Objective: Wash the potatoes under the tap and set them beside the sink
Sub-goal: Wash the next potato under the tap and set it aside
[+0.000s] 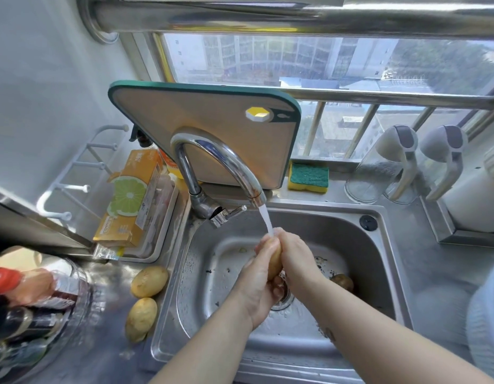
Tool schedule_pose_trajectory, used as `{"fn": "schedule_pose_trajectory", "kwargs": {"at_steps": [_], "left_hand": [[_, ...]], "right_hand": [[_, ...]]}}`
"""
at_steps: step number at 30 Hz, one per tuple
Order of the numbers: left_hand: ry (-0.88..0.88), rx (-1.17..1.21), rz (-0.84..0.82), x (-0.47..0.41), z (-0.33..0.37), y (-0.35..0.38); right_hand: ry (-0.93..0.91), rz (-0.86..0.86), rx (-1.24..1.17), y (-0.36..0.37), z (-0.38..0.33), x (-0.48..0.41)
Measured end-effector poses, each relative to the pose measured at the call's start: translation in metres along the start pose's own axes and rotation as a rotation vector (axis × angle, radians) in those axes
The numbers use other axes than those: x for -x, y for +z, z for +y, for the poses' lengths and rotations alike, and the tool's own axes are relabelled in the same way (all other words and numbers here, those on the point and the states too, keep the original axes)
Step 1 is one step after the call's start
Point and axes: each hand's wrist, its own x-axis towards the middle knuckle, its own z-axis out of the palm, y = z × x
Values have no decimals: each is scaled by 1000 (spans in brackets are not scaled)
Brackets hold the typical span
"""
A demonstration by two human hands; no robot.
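Both hands are together over the sink [168,314], clamped on one potato [275,261]. The left hand [257,284] curls round it from 7 o'clock and the right hand [295,253] wraps it from 3 o'clock, so only a strip of skin shows between them. The stream [266,220] from the tap [221,162] lands on the fingertips at the potato's 12 o'clock end.

To wash it well, I would grip with one hand and rub with the other thumb. I would roll it so each face meets the water, then turn it end for end, since the low end sits out of the stream. Wet skin is likely slippery, so I would work low in the bowl, where a drop costs little and splash stays in.

A sink potato [343,282] lies at 3 o'clock of the drain [284,303], dark and probably unwashed. At 9 o'clock of the sink, just beside the rim, lie a far potato [149,281] and a near potato [140,322], seemingly done.

The counter [423,273] is steel. A board [207,128] leans on the window [268,59] at 12 o'clock. A sponge [308,177] sits at 1 o'clock, jugs [379,173] at 2 o'clock and a box [132,198] at 10 o'clock
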Motion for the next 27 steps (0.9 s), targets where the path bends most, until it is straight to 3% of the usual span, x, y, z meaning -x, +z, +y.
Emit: {"fn": "schedule_pose_trajectory", "kwargs": {"at_steps": [3, 10, 15, 19, 23, 27], "left_hand": [[-7, -7, 73, 0, 6, 0], [-65, 70, 176, -16, 13, -1], [30, -5, 190, -12, 19, 7], [176, -43, 121, -7, 12, 10], [258, -159, -19, -5, 10, 1], [189, -97, 110, -6, 20, -3]], "right_hand": [[48, -52, -47, 4, -3, 7], [-115, -330, 49, -7, 1, 14], [-138, -178, -9, -2, -3, 7], [1, -28, -200, 2, -13, -3], [48, -20, -328, 2, -16, -4], [-15, -131, -352, 7, -15, 8]]}}
